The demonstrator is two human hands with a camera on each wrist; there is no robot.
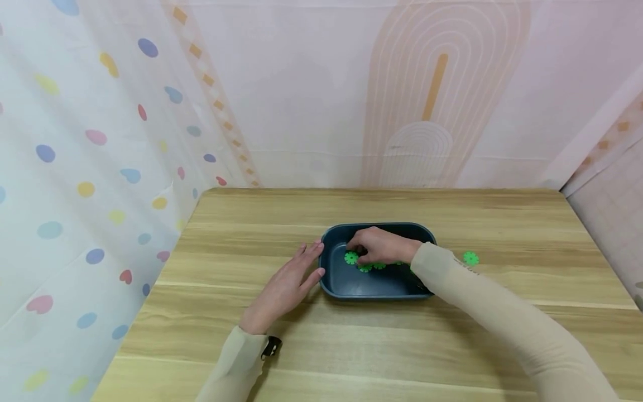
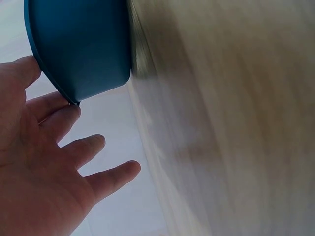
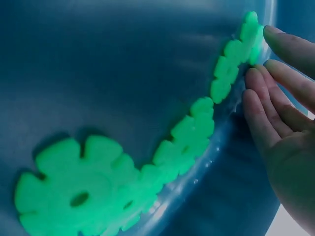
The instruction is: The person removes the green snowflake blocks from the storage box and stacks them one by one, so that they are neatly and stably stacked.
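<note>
A dark blue tray [image 1: 346,285] with rounded corners stands on the wooden table. My left hand [image 1: 286,285] touches the tray's left end with thumb and fingertips, its fingers spread and mostly straight; the left wrist view shows the fingertips against the rim [image 2: 51,83]. Inside the tray, my right hand [image 1: 384,245] reaches down beside several green notched discs, one of them a disc [image 1: 351,257] by the fingertips. In the right wrist view, a row of green discs [image 3: 184,142] follows the tray's inner edge. The right fingers [image 3: 258,105] lie fairly straight close to the far discs, with nothing visible between them.
One more green disc [image 1: 470,258] lies on the table [image 1: 502,223] to the right of the tray. Behind the table hangs a patterned curtain [image 1: 311,100]. My right forearm [image 1: 492,296] crosses over the tray's right end and hides part of it.
</note>
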